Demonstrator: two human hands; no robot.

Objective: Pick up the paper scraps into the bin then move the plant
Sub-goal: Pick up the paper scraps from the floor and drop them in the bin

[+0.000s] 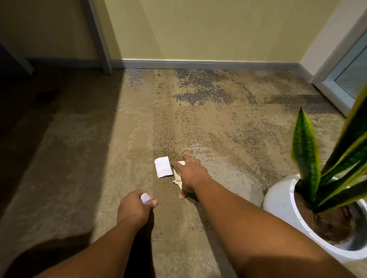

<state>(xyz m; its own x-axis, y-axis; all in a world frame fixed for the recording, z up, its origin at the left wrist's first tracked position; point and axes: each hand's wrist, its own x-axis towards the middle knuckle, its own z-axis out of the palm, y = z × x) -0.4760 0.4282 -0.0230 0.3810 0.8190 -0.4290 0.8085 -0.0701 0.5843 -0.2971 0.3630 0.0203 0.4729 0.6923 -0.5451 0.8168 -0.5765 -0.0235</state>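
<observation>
A white paper scrap (162, 166) lies flat on the brown carpet in the middle of the view. Just right of it a beige scrap (176, 177) lies mostly under my right hand (188, 175), whose fingers are spread over it and touch the floor. My left hand (134, 208) hovers nearer to me, fist closed around a small white crumpled scrap (145, 198) that shows between thumb and fingers. The plant (323, 170), a snake plant with yellow-edged leaves, stands in a white round pot (280, 202) at the right. No bin is in view.
A yellow wall with a grey skirting board (202, 64) runs along the far side. A grey desk leg (99, 32) stands at the back left with dark shadow under it. A glass door frame (347, 78) is at the far right.
</observation>
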